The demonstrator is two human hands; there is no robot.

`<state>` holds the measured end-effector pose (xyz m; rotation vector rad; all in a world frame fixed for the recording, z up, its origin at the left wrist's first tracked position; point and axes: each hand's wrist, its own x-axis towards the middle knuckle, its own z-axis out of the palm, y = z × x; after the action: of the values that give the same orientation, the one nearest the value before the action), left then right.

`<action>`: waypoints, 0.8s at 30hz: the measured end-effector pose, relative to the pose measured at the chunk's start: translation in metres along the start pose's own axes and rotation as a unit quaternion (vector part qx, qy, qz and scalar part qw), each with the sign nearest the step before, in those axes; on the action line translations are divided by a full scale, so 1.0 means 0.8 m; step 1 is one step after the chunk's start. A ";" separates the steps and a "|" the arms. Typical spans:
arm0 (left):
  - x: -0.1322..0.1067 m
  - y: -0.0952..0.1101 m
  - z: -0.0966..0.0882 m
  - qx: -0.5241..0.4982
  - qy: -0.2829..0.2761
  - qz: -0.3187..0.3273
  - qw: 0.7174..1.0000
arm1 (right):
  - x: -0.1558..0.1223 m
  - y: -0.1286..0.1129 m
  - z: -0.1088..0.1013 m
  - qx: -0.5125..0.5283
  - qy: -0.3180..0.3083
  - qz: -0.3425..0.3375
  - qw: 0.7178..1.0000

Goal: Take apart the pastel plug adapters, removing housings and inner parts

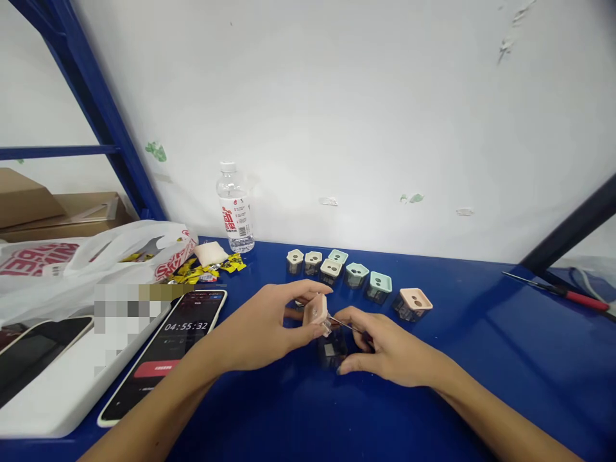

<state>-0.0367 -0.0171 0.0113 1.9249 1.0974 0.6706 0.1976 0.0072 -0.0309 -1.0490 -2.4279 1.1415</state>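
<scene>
My left hand point(269, 324) pinches a small pink plastic cap point(316, 313) by its edges above the blue tabletop. My right hand point(387, 350) holds a thin metal pin point(345, 325), and the pin's tip reaches the underside of the cap. Below my right fingers sits a dark translucent square cup point(333, 351), partly hidden by that hand. Just beyond my hands stands a row of several similar cups with cream, mint-green and pink tops, such as the pink-topped cup point(412, 304) at the right end.
A phone showing a timer point(163, 356) and a white-cased phone point(43, 359) lie to the left. Behind them are a white plastic bag point(96, 269), yellow wrappers point(205, 273) and a water bottle point(235, 208). A red-handled screwdriver point(568, 295) lies at the table's right.
</scene>
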 end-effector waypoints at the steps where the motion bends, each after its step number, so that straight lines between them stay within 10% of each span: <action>1: 0.001 0.000 -0.002 0.011 -0.001 0.002 1.000 | 0.000 -0.001 -0.001 0.004 0.022 0.004 1.000; 7: 0.002 -0.005 -0.008 0.117 -0.007 0.071 0.990 | -0.012 -0.003 -0.017 -0.014 0.106 -0.037 0.994; 24: 0.000 -0.013 0.002 0.157 -0.041 0.102 0.981 | -0.014 -0.017 -0.004 -0.116 0.073 -0.071 0.988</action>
<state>-0.0404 -0.0148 0.0017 2.3383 1.0094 0.5451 0.2003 -0.0051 -0.0179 -0.9677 -2.5127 0.7238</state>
